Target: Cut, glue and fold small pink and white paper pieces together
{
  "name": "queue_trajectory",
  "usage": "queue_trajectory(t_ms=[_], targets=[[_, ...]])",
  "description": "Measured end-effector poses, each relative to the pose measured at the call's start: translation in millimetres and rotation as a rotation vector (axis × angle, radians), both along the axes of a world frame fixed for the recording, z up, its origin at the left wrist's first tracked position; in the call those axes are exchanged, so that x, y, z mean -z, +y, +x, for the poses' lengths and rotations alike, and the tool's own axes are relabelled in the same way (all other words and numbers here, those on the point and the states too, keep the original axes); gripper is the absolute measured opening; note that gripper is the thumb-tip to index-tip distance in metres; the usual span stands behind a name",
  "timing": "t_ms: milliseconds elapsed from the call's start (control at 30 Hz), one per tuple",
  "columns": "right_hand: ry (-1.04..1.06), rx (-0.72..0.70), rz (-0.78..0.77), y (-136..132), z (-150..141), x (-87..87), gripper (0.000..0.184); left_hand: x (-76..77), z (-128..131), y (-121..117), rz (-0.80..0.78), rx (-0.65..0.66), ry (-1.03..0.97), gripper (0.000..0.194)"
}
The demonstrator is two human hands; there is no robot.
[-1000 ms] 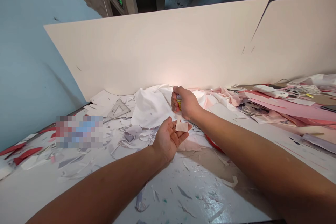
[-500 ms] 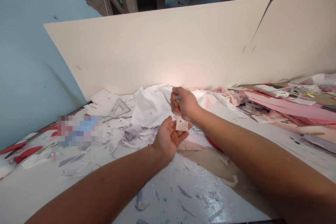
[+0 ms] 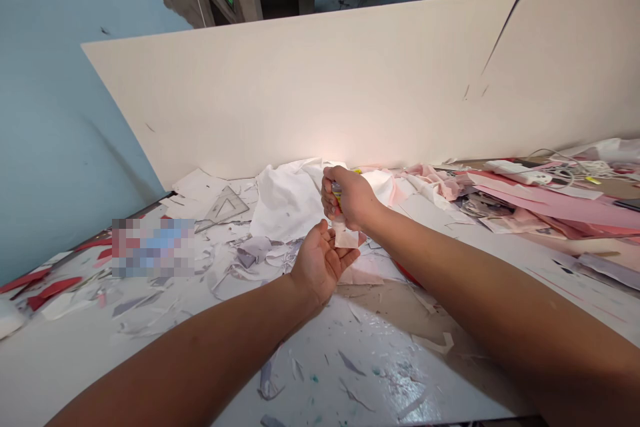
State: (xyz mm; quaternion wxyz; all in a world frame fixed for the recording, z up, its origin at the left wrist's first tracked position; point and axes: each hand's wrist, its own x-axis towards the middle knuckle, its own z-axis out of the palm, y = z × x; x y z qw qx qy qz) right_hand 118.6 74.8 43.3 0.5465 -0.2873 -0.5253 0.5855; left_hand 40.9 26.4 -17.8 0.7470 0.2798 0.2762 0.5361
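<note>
My left hand (image 3: 323, 260) is palm up, its fingers stretched out and a little apart. Across those fingers lies a small pale pink piece (image 3: 346, 237), thin like paper or cloth. Just above it my right hand (image 3: 353, 197) is closed round a small bottle-like thing with yellow and grey markings (image 3: 337, 195); most of it is hidden by the fingers. A narrow pale part runs down from my right hand toward the small piece; whether it belongs to the piece or the held thing I cannot tell. Behind both hands lies a crumpled white cloth (image 3: 287, 200).
Scraps (image 3: 255, 252) litter the white table (image 3: 320, 360). A clear set square (image 3: 227, 205) lies left of the cloth. To the right are pink sheets (image 3: 555, 203) and a white power strip (image 3: 517, 172) with cables. A cream panel (image 3: 310, 93) stands along the back.
My right hand has shifted very slightly left over the small piece. My left hand stays nearly in place, and the whole view has moved a touch.
</note>
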Motion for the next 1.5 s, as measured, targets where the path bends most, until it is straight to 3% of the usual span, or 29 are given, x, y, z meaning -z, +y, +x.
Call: queue_trajectory(t_ms=[667,1000,1500], targets=[[-0.131,-0.034,-0.007,1.8,4.5,-2.7,0.028,0.1,0.0,1.6,-0.013,0.004,0.029,0.034],[-0.150,-0.070,-0.036,-2.6,9.4,-12.8,0.027,1.3,-1.8,3.4,-0.026,0.012,0.038,0.039],[-0.222,-0.055,-0.034,2.5,17.7,-15.7,0.027,0.9,-1.1,2.2,-0.023,-0.003,0.034,0.033]])
